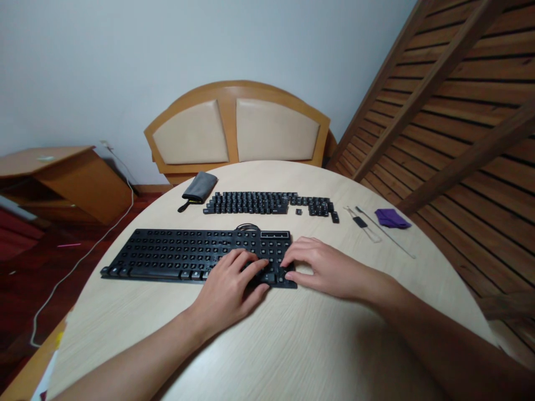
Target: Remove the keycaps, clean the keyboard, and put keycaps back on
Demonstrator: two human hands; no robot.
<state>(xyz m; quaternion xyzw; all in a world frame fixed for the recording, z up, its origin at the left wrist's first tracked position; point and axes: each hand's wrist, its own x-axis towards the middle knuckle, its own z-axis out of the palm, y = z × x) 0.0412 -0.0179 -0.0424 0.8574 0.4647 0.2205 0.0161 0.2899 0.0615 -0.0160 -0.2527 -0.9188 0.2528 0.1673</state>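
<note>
A black keyboard (pixel 167 256) lies on the table, most of its key switches bare and a few keycaps left along its front row. My left hand (pixel 234 281) rests over the number pad end, fingers stretched out and thumb spread apart along the front edge. At the keyboard's right edge, my right hand (pixel 320 267) brings thumb and forefinger together around the last column of the number pad. Whatever is between those fingertips is too small and dark to make out. Behind the keyboard, many loose black keycaps (pixel 246 203) stand in rows, with a single keycap (pixel 298 212) set apart.
A grey pouch (pixel 201 186) sits at the back left of the round table (pixel 292 345). To the right are a wire keycap puller (pixel 360 223), a thin metal rod (pixel 388 236) and a folded purple cloth (pixel 392 218). A slatted wooden screen (pixel 451 111) leans beyond the table.
</note>
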